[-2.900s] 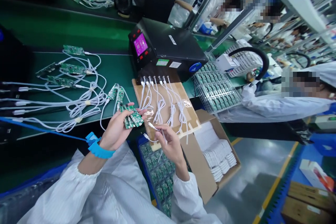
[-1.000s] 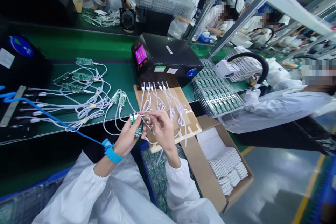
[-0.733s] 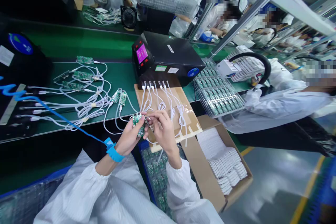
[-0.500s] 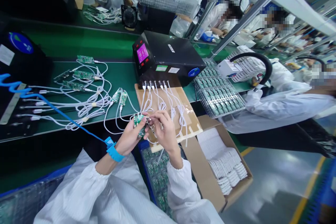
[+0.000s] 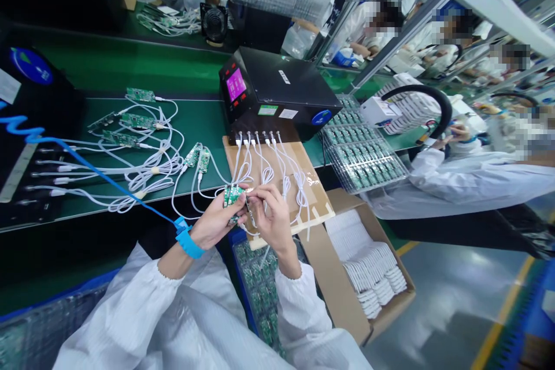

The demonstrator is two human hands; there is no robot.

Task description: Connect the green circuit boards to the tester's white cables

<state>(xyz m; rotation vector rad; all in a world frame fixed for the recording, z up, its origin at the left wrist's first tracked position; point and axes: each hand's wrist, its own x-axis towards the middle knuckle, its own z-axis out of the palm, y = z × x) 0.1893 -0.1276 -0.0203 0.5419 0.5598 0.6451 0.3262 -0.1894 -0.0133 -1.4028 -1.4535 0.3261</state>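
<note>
My left hand [image 5: 220, 218], with a blue strap [image 5: 189, 241] at its wrist, is closed around green circuit boards [image 5: 233, 195] in front of the cardboard sheet. Right beside it, my right hand [image 5: 272, 217] has its fingertips pinched at the right side of those boards. What lies between these fingertips is too small to tell. Behind my hands, white cables [image 5: 269, 172] run from a black box with a pink screen [image 5: 281, 92] over the cardboard [image 5: 316, 185]. Two more boards [image 5: 203, 161] with cables lie to the left of my hands.
Cabled boards [image 5: 139, 121] and tangled cables lie at the left of the green bench. An open carton [image 5: 390, 312] of white parts stands at the right, below a tray of boards [image 5: 368, 156]. A blue coiled cord [image 5: 99, 173] runs to my left wrist. Other people sit around.
The boards in my left hand have shifted and turned slightly, and the fingers of my right hand have moved a little at their edge. At the right, a co-worker's hands have come into view.
</note>
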